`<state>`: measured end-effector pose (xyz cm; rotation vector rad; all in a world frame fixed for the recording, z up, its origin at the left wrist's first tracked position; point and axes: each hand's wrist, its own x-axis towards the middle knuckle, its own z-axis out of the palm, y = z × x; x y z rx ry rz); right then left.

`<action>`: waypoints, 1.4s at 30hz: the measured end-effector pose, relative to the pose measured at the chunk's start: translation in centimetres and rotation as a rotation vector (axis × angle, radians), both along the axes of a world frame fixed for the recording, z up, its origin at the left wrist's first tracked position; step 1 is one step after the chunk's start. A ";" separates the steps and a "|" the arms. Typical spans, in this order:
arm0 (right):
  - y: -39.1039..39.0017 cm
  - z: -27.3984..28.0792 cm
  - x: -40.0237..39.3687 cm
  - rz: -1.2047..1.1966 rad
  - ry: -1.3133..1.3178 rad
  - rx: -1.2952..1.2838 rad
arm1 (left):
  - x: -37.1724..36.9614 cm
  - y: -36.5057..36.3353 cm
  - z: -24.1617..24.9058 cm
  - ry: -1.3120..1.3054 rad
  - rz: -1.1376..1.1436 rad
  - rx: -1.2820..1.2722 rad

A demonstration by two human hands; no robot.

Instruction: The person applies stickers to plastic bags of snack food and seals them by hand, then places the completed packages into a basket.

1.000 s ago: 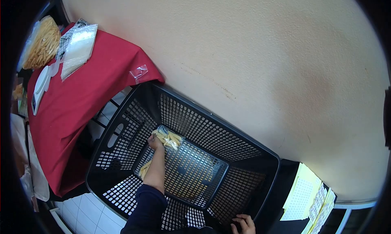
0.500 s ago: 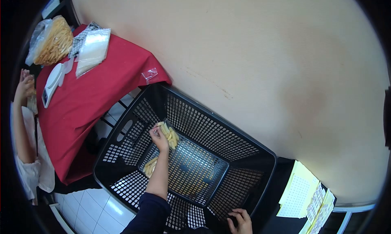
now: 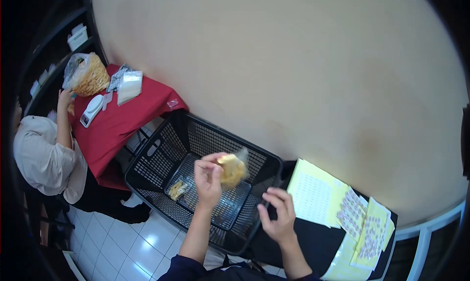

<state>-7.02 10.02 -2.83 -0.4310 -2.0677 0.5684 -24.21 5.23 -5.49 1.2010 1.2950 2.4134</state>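
My left hand [image 3: 209,182] pinches a clear plastic bag of yellowish snack sticks [image 3: 232,171], lifted above the black basket [image 3: 147,185]. The bag is a little blurred by motion. A second bag of snack sticks [image 3: 177,189] lies on the basket floor at the left. My right hand [image 3: 279,213] is raised beside the basket's right rim. Its fingers are apart and hold nothing.
Sheets of round stickers [image 3: 313,193] lie on a black surface at right. On the red-covered table [image 3: 125,119] are a white scale [image 3: 93,109], a big snack bag [image 3: 92,80] and clear pouches [image 3: 130,86]. A co-worker [image 3: 44,153] stands beside it.
My left hand has lifted a snack bag up from the basket floor. My right hand has risen off the basket rim. The view has shifted, showing more of the co-worker and sticker sheets.
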 end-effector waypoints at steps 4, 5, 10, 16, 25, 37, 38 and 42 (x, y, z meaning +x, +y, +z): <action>1.0 5.2 7.1 -0.067 -0.027 0.114 | 9.9 -1.0 3.8 -0.078 -0.338 -0.028; 1.2 5.8 9.0 -0.057 -0.039 0.114 | 11.9 -1.0 4.6 -0.046 -0.366 -0.025; 1.1 7.4 17.9 0.002 -0.061 0.058 | 19.5 -1.1 6.8 0.064 -0.548 -0.133; 1.5 8.1 24.6 0.058 -0.139 0.060 | 25.9 -0.8 7.7 0.118 -0.662 -0.247; 1.0 9.4 27.1 0.200 -0.186 -0.085 | 28.6 -0.9 8.2 0.053 -0.775 -0.209; 0.4 9.7 25.4 0.202 -0.160 -0.090 | 26.3 -2.0 8.7 0.051 -0.778 -0.201; 0.3 9.9 25.2 0.159 -0.107 -0.084 | 25.9 -2.2 8.8 0.052 -0.760 -0.196; 0.5 9.5 24.9 0.146 -0.144 -0.050 | 24.6 -2.5 8.6 0.044 -0.758 -0.198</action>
